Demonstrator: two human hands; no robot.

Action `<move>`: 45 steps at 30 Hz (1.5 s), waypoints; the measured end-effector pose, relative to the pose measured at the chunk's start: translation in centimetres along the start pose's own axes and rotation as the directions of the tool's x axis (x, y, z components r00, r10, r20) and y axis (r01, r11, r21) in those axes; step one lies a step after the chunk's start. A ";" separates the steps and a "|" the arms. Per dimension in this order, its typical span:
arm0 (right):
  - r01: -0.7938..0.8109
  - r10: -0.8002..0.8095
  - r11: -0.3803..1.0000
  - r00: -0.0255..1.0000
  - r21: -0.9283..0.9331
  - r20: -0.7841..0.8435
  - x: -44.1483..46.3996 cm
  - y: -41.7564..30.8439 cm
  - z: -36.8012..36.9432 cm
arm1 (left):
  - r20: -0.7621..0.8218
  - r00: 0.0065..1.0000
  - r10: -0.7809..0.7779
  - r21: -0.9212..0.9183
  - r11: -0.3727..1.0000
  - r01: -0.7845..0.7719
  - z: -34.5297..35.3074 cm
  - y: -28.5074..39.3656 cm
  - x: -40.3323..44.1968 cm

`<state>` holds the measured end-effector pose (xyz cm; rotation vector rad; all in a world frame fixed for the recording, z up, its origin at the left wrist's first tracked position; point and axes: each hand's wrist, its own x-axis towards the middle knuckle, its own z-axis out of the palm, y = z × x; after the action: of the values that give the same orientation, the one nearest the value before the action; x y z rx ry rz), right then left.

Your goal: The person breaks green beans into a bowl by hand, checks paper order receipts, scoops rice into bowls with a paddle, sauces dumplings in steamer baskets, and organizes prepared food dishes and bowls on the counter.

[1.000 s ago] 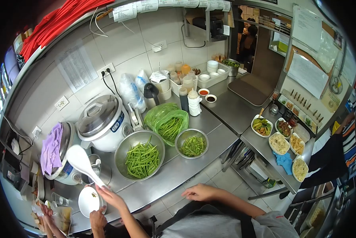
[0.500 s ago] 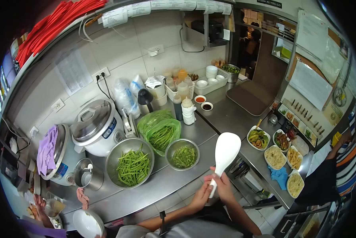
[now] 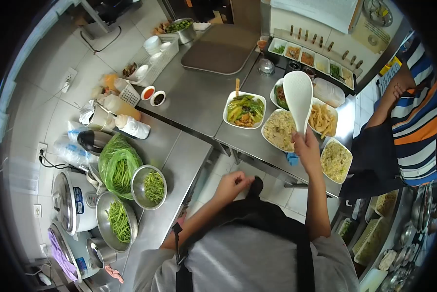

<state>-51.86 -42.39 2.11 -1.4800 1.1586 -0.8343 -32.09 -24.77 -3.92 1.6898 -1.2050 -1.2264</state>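
My right hand point(image 3: 306, 151) is closed round the handle of a large white rice paddle point(image 3: 298, 97), held over the bowls on the right-hand counter. Beneath and beside it are a bowl of fried rice point(image 3: 278, 129), a bowl of pale fried pieces point(image 3: 322, 119) and a second rice bowl point(image 3: 336, 161). Left of these stands a bowl of greens and meat point(image 3: 245, 111). My left hand point(image 3: 234, 186) hangs in front of my body with curled fingers, away from the counters; whether anything small is in it cannot be made out.
The left counter point(image 3: 179, 168) holds a bagged heap of green beans point(image 3: 121, 170), two metal bowls of cut beans and a rice cooker point(image 3: 70, 202). A brown tray point(image 3: 221, 48) lies at the back. A person in a striped shirt point(image 3: 415, 131) stands at the right.
The view has swung right toward the bowls. The paddle passed from both hands into my right hand alone and is now above the food. My left hand has let go of it.
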 end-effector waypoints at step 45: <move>0.349 -0.101 0.668 0.918 -0.657 0.385 2.2 1.8 -1.0 | 0.060 0.998 -0.011 -0.257 0.966 0.026 -7.4 -3.6 18.7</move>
<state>-52.54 -44.83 0.42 -2.3588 1.1078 -0.2482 -21.91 -41.28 -10.45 1.4848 -1.0154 -1.3876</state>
